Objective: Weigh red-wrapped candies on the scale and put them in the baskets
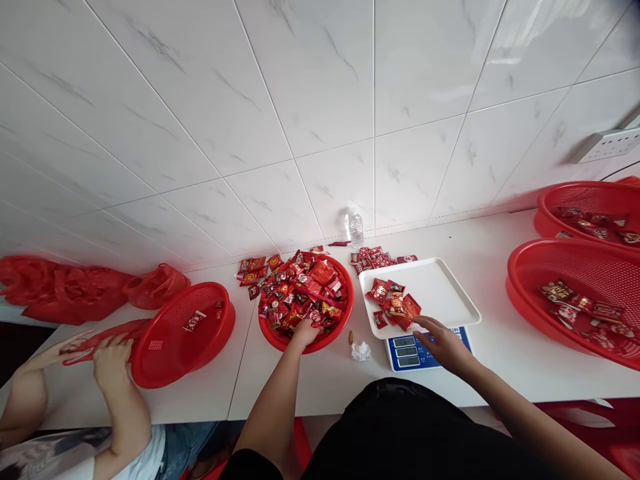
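My left hand [305,332] reaches into the near side of a red plastic basket [349,283] heaped with small red candy packets [300,293]. Its fingertips are lost among the packets, so I cannot see whether they grip one. My right hand [443,339] is open, fingers stretched out, at the near edge of a white tray [450,290], beside several red packets [397,305] at the tray's left end. It holds nothing that I can see. The tray rests on a blue weighing scale [415,353], whose display panel shows in front; its digits are unreadable.
Loose packets [255,270] lie left of the full basket, others [373,259] behind the tray. A clear bottle [356,230] stands by the wall; crumpled tissue [361,351] lies near the scale. Large baskets [520,293] are at right. A co-worker's hands [113,360] hold red plastic beside another basket [220,333].
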### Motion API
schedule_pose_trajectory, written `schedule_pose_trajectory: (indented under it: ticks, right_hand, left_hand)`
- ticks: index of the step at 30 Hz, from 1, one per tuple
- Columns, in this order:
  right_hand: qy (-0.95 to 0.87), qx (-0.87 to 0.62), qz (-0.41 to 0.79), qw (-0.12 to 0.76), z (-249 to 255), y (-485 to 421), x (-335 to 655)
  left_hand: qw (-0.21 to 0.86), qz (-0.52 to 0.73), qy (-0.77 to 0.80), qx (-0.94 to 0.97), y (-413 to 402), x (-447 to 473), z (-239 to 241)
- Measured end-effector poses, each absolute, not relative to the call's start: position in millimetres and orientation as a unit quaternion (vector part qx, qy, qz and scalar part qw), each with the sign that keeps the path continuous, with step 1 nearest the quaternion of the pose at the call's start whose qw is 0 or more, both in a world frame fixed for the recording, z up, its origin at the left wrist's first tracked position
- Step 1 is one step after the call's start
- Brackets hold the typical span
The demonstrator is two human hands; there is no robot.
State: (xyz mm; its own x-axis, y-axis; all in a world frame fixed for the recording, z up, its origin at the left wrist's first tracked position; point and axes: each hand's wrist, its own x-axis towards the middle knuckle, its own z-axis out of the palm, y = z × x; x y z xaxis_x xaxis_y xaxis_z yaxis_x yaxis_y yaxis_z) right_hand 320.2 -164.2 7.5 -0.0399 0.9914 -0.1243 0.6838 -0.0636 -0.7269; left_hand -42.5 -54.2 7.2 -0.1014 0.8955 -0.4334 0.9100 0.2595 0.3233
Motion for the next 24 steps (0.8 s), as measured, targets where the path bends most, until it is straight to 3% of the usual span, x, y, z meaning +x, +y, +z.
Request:
schedule_pose_trajectory:
  ticks: [6, 10, 16, 24]
  right_hand:
    - [-0.637, -0.659, 0.329, 0.228, 14.9, -165.2, 323.5]
    - [-0.639, -0.658, 0.324, 0.233, 16.0, -166.1, 323.6]
    - [-0.646, -0.644, 0.333, 0.238, 15.8, -165.0, 318.9]
    - [-0.646, -0.642, 0.331, 0.245, 16.3, -170.2, 321.2]
  left_hand:
    - [0.251, -0.008, 0.759, 0.6, -56.5, -51.7, 24.3]
    - [0.205, 0.082, 0.753, 0.62, -64.1, -39.1, 40.0]
    - [0.348, 0.198, 0.591, 0.7, -74.3, 32.6, 39.8]
    - [0.33, 0.17, 0.593, 0.714, -47.4, 101.1, 17.8]
